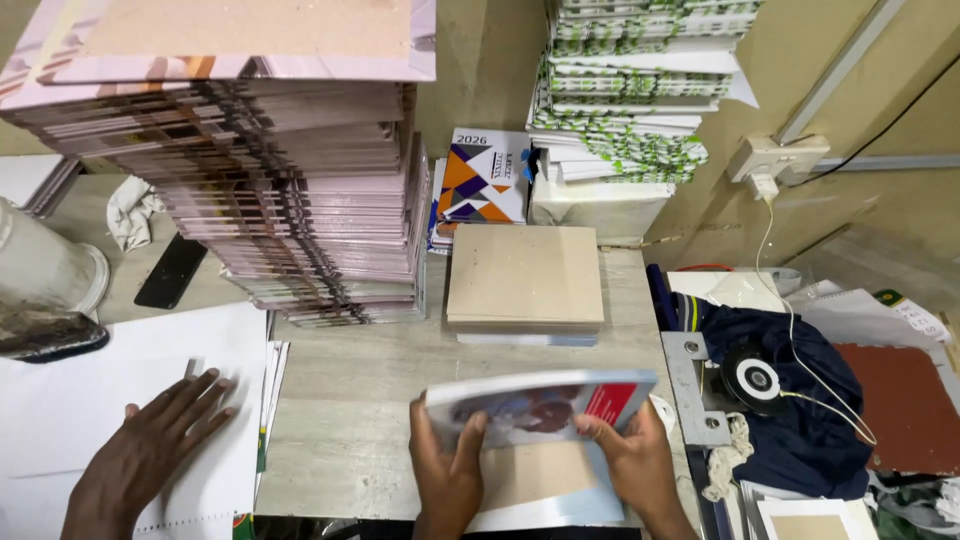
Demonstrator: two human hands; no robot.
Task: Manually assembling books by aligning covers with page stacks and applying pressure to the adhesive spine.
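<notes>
At the far left, another person's hand [150, 440] lies flat with fingers spread on a stack of white sheets [90, 400] at the table's left edge. Behind it stand a pale tub [45, 265], a crumpled rag [130, 210] and a dark flat object [172, 270], then a tall leaning pile of pink-edged book covers [300, 190]. Near the front edge of the table [340, 400], the left hand [447, 470] is closed on the left edge of a thin booklet [540, 405], thumb over its printed face, and the right hand [630, 455] is clamped on its right edge near a red patch. The booklet is tilted up off a brown board [530, 480] lying just beneath it. Behind sits a stack of plain brown boards [525, 275]. To the right lie a dark blue cloth [790, 400] and a white cable [790, 330].
</notes>
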